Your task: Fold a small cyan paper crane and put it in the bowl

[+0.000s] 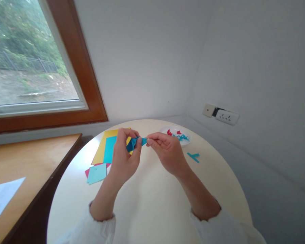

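A small folded piece of blue paper point(131, 144) is held between my two hands above the round table. My left hand point(126, 152) pinches its body between thumb and fingers, which hide part of the folds. The thumb and forefinger of my right hand point(167, 149) close on its pointed right tip. Behind my left hand lie a yellow sheet point(98, 151) and a blue sheet point(109, 149) on top of it. Nearer to me, a pale green square point(97, 174) overlaps a red sheet point(86, 172).
Past my right hand, a white plate point(165, 129) holds red folded pieces point(169, 132) and several blue ones point(182, 137). Blue paper strips point(194, 157) lie on the round cream table point(152, 210). A wooden desk point(35, 159) with a white sheet point(5, 196) stands left. Walls rise behind.
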A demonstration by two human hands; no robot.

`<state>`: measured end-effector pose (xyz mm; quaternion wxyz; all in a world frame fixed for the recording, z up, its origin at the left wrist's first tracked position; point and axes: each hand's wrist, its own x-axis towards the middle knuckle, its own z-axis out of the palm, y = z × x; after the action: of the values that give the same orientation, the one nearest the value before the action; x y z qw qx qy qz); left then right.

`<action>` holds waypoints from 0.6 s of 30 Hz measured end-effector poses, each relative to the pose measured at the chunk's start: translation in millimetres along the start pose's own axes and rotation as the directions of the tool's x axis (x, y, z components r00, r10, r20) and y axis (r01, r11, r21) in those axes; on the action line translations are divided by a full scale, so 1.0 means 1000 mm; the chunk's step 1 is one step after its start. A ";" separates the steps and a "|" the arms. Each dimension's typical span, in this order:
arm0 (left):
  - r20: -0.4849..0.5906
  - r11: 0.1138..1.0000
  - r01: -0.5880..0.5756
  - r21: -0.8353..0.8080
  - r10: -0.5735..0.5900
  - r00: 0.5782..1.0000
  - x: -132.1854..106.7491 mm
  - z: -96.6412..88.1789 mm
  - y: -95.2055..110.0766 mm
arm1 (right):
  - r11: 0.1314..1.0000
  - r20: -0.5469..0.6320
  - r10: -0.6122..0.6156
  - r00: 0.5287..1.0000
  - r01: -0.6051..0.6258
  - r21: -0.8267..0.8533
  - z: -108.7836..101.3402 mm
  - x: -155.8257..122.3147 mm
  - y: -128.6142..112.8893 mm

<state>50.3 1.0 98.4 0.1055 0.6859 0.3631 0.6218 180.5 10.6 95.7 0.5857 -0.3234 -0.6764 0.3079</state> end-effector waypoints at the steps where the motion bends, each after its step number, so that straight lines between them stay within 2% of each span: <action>1: -0.005 1.000 0.003 0.000 -0.003 1.000 0.000 0.000 0.000 | 1.000 0.006 0.010 1.000 -0.010 0.009 -0.001 0.000 0.000; 7: -0.004 1.000 0.003 0.011 -0.003 1.000 0.001 0.000 0.000 | 0.999 0.009 0.054 0.999 -0.054 0.008 -0.004 0.001 -0.001; 13: 0.004 1.000 -0.021 0.005 0.021 1.000 0.000 0.000 -0.004 | 0.993 0.011 0.072 0.997 -0.073 0.089 0.001 0.002 0.002; 16: 0.008 0.998 -0.053 0.043 0.053 0.999 0.000 0.001 -0.005 | 1.000 -0.060 0.017 0.998 -0.017 -0.002 0.002 0.001 0.002; 18: -0.038 0.983 -0.105 0.151 0.112 0.993 0.000 0.002 -0.005 | 0.991 -0.128 -0.062 0.990 0.046 -0.123 0.001 0.001 0.002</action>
<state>49.8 5.6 95.1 0.0115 0.6960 0.3728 0.6136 179.4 12.1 94.6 0.6168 -0.3590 -0.6621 0.2287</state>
